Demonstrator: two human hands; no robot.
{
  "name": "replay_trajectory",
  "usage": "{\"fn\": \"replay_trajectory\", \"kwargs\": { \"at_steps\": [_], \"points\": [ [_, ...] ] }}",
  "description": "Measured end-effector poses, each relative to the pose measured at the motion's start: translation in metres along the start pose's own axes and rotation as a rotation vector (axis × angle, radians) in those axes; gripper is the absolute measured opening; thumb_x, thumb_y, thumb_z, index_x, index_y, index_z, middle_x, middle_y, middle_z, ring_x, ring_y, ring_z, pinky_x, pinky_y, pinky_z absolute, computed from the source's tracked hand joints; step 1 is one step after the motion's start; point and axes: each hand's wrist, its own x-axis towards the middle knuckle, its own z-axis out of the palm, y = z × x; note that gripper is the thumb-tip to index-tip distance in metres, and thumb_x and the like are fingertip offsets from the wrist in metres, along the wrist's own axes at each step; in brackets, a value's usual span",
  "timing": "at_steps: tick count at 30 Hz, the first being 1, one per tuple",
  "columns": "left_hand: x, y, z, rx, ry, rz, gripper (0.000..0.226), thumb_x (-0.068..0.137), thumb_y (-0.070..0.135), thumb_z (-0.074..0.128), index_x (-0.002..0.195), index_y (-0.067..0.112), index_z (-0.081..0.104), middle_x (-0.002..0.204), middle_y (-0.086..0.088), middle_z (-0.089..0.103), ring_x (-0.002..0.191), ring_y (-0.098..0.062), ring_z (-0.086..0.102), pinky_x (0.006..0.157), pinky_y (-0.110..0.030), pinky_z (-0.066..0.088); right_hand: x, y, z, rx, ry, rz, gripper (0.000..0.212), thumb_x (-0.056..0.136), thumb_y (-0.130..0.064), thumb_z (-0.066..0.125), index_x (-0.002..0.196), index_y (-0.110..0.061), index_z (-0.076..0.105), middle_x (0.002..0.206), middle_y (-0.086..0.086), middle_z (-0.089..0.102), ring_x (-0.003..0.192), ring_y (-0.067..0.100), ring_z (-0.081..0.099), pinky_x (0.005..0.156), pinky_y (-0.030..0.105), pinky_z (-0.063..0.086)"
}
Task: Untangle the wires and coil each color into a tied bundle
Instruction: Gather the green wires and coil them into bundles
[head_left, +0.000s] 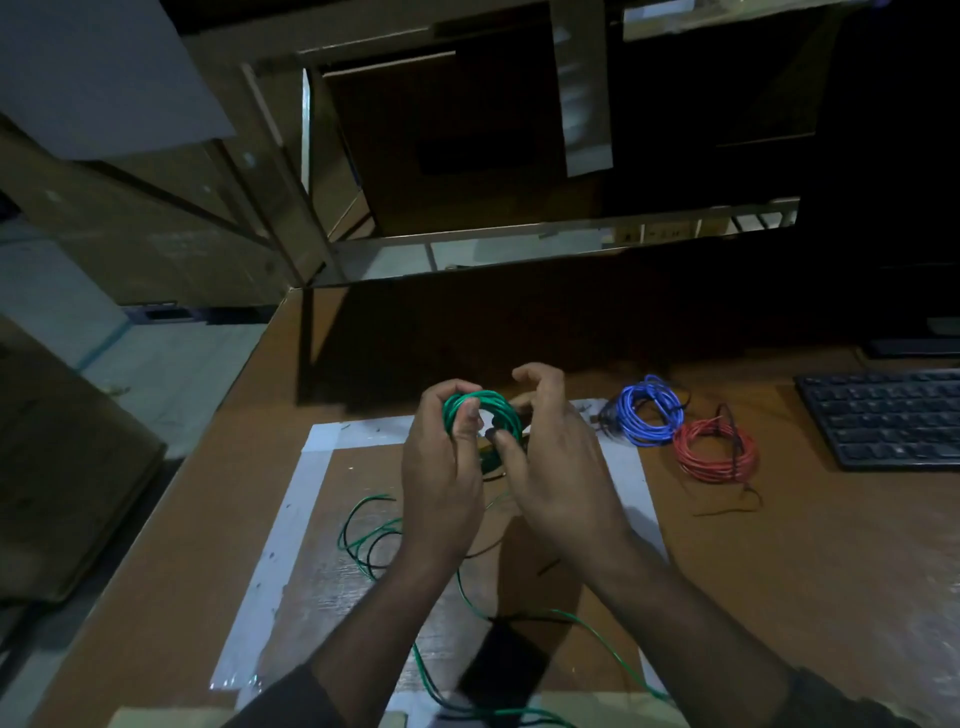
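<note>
Fingers (457, 395) of the left hand (441, 467) are curling over the rim of the green coil (480, 410), with the thumb pressing on its near side, so that hand is gripping the coil and holding it up above the taped board (322, 519). On the coil's right side, the right hand (550, 457) is hovering with its fingers loosely bent; its thumb tip is lying at the coil's lower right edge, and whether it is pinching a strand there I cannot tell.

Judging from the slack, the winding is only partly done: a long run of loose green wire (363, 535) is trailing from under the coil, looping on the board below the hands and running off toward the bottom edge of the view. To do this step well, the left hand probably ought to be keeping the turns stacked flat and tight while the right is feeding slack in even loops of the same width, leaving a short tail for tying. A dark strand seems to be lying among the green loops, so snags are likely.

Counting the bundles: one green coil in hand, one blue bundle (649, 415) to the right of the green coil, and one red bundle (714, 452) further right, touching the blue. One keyboard (883, 415) is sitting beyond the red.
</note>
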Motion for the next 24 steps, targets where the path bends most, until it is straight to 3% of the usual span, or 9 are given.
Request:
{"fn": "replay_trajectory", "kwargs": {
  "at_steps": [6,10,14,16,18,21,24],
  "points": [
    [-0.006,-0.001,0.000,-0.230,-0.034,-0.207,0.020,0.108,0.023,0.051,0.121,0.026,0.066,0.109,0.005,0.069,0.097,-0.003,0.067,0.073,-0.015,0.052,0.002,0.013,-0.003,-0.036,-0.075,-0.053,0.056,0.094,-0.016,0.069,0.136,-0.028,0.035,0.123,0.003,0.060,0.111,0.017,0.060,0.086,0.041,0.058],
    [-0.001,-0.003,-0.005,-0.504,-0.080,-0.435,0.024,0.107,0.024,0.052,0.126,0.028,0.066,0.110,-0.004,0.070,0.081,-0.001,0.064,0.072,-0.017,0.052,0.003,0.019,-0.003,0.001,-0.056,-0.143,0.051,0.092,-0.016,0.071,0.128,-0.032,0.040,0.121,-0.004,0.060,0.110,0.015,0.061,0.083,0.043,0.058],
    [0.005,-0.008,-0.010,-0.586,-0.087,-0.522,0.024,0.106,0.031,0.054,0.121,0.037,0.071,0.128,-0.011,0.069,0.117,-0.022,0.065,0.095,-0.037,0.053,0.007,0.019,-0.002,-0.016,0.025,-0.262,0.040,0.091,-0.023,0.072,0.127,-0.027,0.054,0.127,-0.009,0.054,0.112,0.007,0.058,0.081,0.038,0.057],
    [0.008,-0.009,-0.008,-0.601,-0.069,-0.508,0.024,0.106,0.030,0.054,0.119,0.036,0.073,0.128,-0.013,0.069,0.122,-0.028,0.065,0.096,-0.039,0.053,0.009,0.019,-0.001,-0.035,0.084,-0.294,0.030,0.091,-0.025,0.073,0.119,-0.022,0.063,0.125,-0.005,0.054,0.112,0.010,0.057,0.081,0.036,0.056],
    [0.011,-0.010,-0.005,-0.605,-0.080,-0.483,0.024,0.107,0.027,0.053,0.121,0.033,0.072,0.127,-0.013,0.069,0.118,-0.024,0.066,0.090,-0.032,0.055,0.011,0.020,0.000,-0.090,0.135,-0.313,0.023,0.090,-0.025,0.073,0.111,-0.018,0.069,0.119,-0.002,0.055,0.111,0.014,0.056,0.082,0.035,0.054],
    [0.015,-0.014,-0.001,-0.600,-0.119,-0.435,0.025,0.107,0.024,0.052,0.126,0.025,0.069,0.113,-0.012,0.070,0.096,-0.019,0.058,0.077,-0.021,0.055,0.015,0.021,0.002,-0.169,0.180,-0.338,0.016,0.090,-0.022,0.074,0.104,-0.015,0.073,0.105,-0.001,0.057,0.099,0.015,0.054,0.075,0.034,0.051],
    [0.019,-0.016,-0.001,-0.566,-0.155,-0.398,0.025,0.108,0.028,0.050,0.126,0.030,0.068,0.104,-0.009,0.066,0.083,-0.012,0.054,0.069,-0.018,0.051,0.020,0.019,0.004,-0.211,0.203,-0.344,0.011,0.090,-0.019,0.073,0.100,-0.015,0.071,0.100,-0.001,0.054,0.093,0.014,0.052,0.068,0.035,0.052]
  ]
}}
